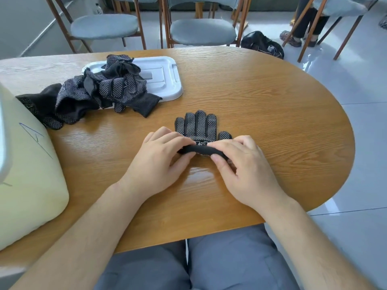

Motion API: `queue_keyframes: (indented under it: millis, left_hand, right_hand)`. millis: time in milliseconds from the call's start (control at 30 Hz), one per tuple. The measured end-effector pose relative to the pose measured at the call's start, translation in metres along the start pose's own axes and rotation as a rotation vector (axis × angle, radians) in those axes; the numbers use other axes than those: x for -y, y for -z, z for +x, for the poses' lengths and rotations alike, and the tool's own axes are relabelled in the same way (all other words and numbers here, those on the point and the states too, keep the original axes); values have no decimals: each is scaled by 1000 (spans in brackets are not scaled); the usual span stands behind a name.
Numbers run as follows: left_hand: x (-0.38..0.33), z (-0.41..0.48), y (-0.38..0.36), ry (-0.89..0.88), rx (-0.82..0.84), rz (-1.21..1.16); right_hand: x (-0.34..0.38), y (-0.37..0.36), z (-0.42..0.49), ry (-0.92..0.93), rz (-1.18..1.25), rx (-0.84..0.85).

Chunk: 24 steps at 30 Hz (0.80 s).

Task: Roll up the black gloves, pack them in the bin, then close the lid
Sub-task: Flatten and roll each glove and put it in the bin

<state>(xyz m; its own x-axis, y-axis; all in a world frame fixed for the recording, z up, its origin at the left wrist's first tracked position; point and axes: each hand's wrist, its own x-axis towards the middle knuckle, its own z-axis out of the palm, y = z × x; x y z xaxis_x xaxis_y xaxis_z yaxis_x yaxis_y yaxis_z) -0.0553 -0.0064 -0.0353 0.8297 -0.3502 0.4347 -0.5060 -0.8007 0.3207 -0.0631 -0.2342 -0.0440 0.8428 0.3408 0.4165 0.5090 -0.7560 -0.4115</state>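
**Rolling the glove up from the cuff**

One black dotted glove (196, 127) lies flat on the wooden table (272, 122), with its fingers pointing away from the person. The cuff end is turned into a small roll (201, 150). The left hand (161, 155) and the right hand (243, 164) both bend their fingers over the roll and pinch it, thumbs on the near side. To do this well, I think both hands should push evenly, so the roll comes out tight and straight. More gloves wait in a pile (100, 91), partly on the white lid (165, 78). The pale bin (27, 174) stands at the left edge.

left hand (161, 155) and right hand (240, 164) curled, pinching.
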Motion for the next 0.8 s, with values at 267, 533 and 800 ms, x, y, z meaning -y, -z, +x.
queue_keyframes:
  millis: [267, 533, 800]
  left_hand:
    - [-8, 0, -1, 187, -49, -303]
    - [8, 11, -11, -22, -115, -17]
    - [11, -1, -3, 76, 122, 6]
  right_hand:
    - [-1, 4, 15, -184, 287, 66]
    - [-8, -8, 18, -73, 55, -53]
    - [-18, -3, 11, -33, 51, 100]
